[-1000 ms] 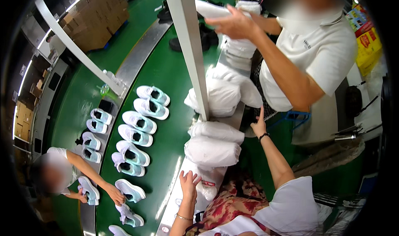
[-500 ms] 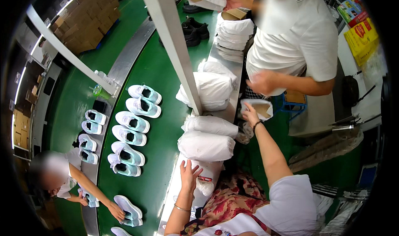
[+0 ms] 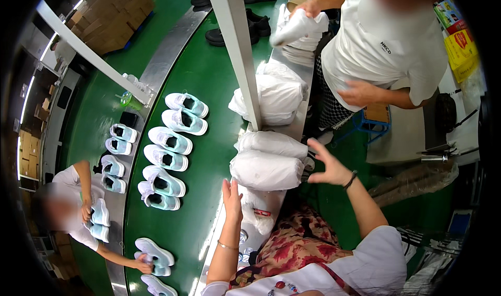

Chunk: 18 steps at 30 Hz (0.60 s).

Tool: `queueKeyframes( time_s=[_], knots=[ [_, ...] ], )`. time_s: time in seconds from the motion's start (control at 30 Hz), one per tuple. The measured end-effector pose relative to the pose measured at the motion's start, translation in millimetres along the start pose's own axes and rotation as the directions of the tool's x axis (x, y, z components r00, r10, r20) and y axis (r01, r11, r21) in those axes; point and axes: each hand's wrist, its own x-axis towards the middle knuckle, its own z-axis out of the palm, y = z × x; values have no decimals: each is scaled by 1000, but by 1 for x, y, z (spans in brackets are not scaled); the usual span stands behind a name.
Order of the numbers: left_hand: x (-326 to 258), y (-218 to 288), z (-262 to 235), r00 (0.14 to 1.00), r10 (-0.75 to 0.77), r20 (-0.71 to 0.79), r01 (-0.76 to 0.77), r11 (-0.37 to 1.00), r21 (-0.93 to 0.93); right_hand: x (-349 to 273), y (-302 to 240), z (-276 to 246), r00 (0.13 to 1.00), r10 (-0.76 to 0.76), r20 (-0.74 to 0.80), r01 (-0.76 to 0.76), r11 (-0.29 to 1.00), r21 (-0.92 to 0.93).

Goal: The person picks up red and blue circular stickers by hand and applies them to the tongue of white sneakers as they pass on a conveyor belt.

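Note:
Two puffy white wrapped bundles lie side by side across the metal ledge in front of me, a far bundle [image 3: 274,145] and a near bundle [image 3: 266,171]. What is inside them is hidden. My left hand [image 3: 232,199] is raised at the near bundle's left end, fingers stretched upward and holding nothing. Off the bundles' right ends, my right hand [image 3: 331,165] is open, with thumb and fingers spread. I cannot tell whether either hand touches the wrapping. Closer to me on the ledge is a crumpled white plastic piece [image 3: 258,218] with a red item [image 3: 262,212] on it.
More white bundles [image 3: 279,95] sit beyond a pale post [image 3: 235,51]. Pairs of pale blue-lilac shoes [image 3: 167,155] line the green belt [image 3: 209,139]. A co-worker [image 3: 386,45] at the right holds a white item [image 3: 295,27]; another person [image 3: 78,207] at the left handles shoes. Black shoes [image 3: 232,35] stand farther off.
My right hand has come back from a pale, open-topped item at the right to the bundles' right ends. The co-worker's white item has swung down toward the ledge. The whole view has shifted slightly.

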Motion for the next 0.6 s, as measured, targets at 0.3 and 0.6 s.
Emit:
queueKeyframes(
  time_s=[0.3,0.6],
  knots=[
    [0,17,21,918,378,123,-397,862,316,2,-24,33,961,-272,-56,246,927,-282],
    [-1,26,25,940,335,70,-335,942,-9,107,-145,-119,709,-332,-623,463,885,54]
  ],
)
